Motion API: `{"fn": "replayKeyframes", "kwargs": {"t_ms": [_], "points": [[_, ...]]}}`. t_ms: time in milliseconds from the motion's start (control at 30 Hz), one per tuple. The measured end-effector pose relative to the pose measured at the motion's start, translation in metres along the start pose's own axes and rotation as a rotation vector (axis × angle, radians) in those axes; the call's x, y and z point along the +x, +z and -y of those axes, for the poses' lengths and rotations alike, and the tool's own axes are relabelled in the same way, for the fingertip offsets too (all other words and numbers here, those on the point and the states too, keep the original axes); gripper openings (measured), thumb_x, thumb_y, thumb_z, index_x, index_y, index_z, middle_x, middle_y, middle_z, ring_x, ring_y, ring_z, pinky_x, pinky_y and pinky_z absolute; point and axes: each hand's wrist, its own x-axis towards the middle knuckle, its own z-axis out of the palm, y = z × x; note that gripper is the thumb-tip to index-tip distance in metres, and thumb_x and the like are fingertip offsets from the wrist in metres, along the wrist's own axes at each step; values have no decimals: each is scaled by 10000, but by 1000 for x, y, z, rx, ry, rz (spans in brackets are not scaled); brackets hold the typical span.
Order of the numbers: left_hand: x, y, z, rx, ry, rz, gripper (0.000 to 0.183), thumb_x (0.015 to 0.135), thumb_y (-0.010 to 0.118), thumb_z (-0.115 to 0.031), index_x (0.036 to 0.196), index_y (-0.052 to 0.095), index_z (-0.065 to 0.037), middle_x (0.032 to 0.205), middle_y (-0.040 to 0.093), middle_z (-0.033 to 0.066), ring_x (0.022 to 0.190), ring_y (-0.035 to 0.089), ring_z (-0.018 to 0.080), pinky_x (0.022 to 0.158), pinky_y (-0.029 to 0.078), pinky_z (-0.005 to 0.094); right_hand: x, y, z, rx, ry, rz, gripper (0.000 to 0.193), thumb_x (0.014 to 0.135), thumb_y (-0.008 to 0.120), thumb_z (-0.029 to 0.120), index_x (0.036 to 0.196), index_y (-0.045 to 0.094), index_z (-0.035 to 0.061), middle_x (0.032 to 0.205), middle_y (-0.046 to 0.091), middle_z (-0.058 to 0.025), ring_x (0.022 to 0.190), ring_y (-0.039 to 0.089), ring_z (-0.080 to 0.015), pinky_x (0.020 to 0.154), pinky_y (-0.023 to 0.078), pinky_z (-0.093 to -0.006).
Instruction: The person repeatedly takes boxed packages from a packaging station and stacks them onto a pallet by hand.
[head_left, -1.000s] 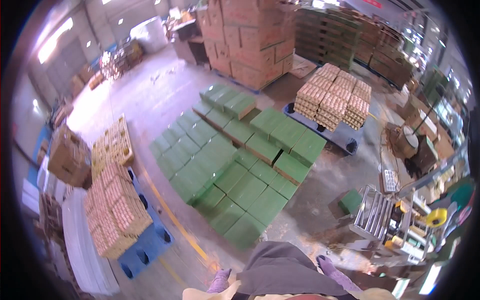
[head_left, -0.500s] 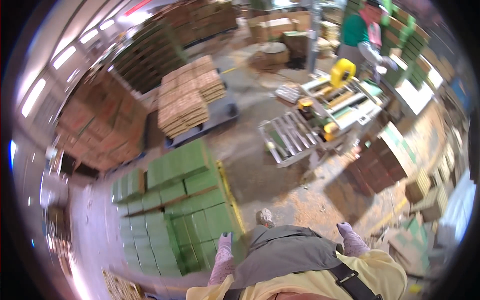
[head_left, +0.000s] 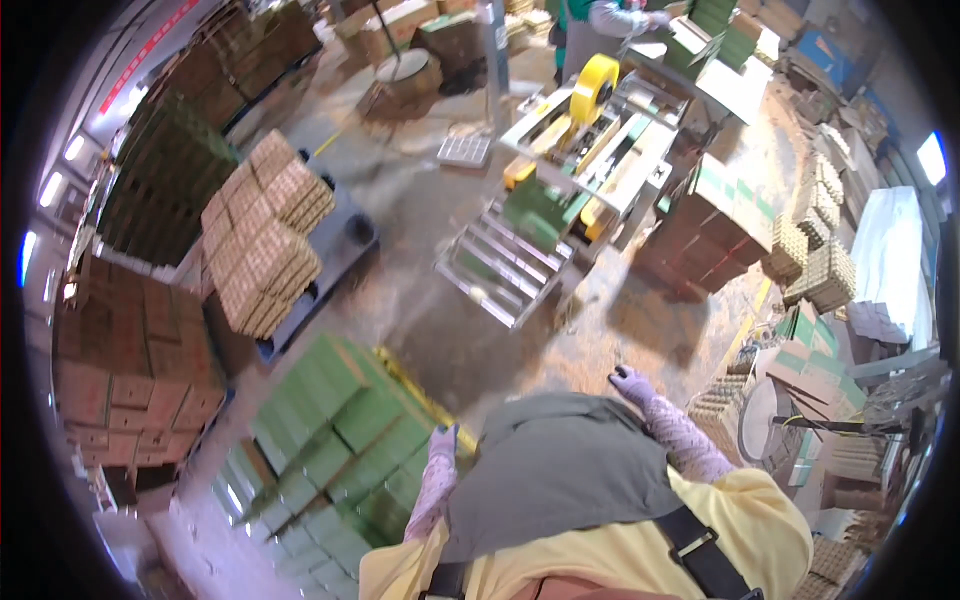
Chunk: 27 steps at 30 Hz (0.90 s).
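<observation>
My left hand point(head_left: 444, 440), in a pale purple sleeve and a glove with dark fingertips, hangs beside a stack of green cartons point(head_left: 330, 400). It holds nothing, and its fingers look slightly apart. Out to the right of my grey apron, my right hand point(head_left: 629, 384) is held over the floor with loosely parted fingers, also holding nothing. Ahead stands a carton-taping machine point(head_left: 610, 150) with a big yellow tape roll point(head_left: 594, 88). A green carton point(head_left: 537, 212) sits at its near end, by the metal roller table point(head_left: 505, 262).
A person point(head_left: 615, 20) works behind the machine. Brown cartons point(head_left: 705, 240) stand right of it. Bundled trays point(head_left: 265, 240) lie on a blue pallet point(head_left: 345, 250) at left, near stacked brown boxes point(head_left: 140, 370). A round stool point(head_left: 760, 415) and flattened cardboard point(head_left: 810, 370) are at right.
My view has turned right and moved closer to the machine. A green carton now shows at the roller table's end. My right hand has swung forward and inward.
</observation>
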Motion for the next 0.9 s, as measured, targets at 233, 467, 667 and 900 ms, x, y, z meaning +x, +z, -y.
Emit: {"fn": "replayKeyframes", "kwargs": {"t_ms": [233,467,667,900], "points": [[103,-65,-53,-563,-83,-39,670,822,706,-467,1268,577,16,1264,618,216,1203,572,333,1011,440,411,14,-14,94,17,25,112,546,897,610,413,1289,584,33,1229,642,-179,1120,620,-288,954,486,-379],[133,-79,-251,-666,-9,83,528,853,734,-327,1222,598,25,1148,649,96,1060,587,199,958,441,327,145,-45,104,1162,399,163,269,911,668,364,1086,659,159,844,598,19,700,553,-120,624,472,-269],[166,-98,-346,-819,-39,135,478,892,698,-265,1248,575,29,1131,639,77,1019,586,170,930,453,317,277,-70,173,1300,429,311,268,867,711,469,901,582,237,688,458,68,555,429,-85,490,347,-244],[166,-122,-448,-1010,-355,265,582,870,707,-357,1356,509,-107,1327,537,73,1235,479,234,1032,364,410,376,-30,194,1446,530,54,316,844,760,375,1053,719,141,778,633,25,647,550,-98,599,473,-266]]}}
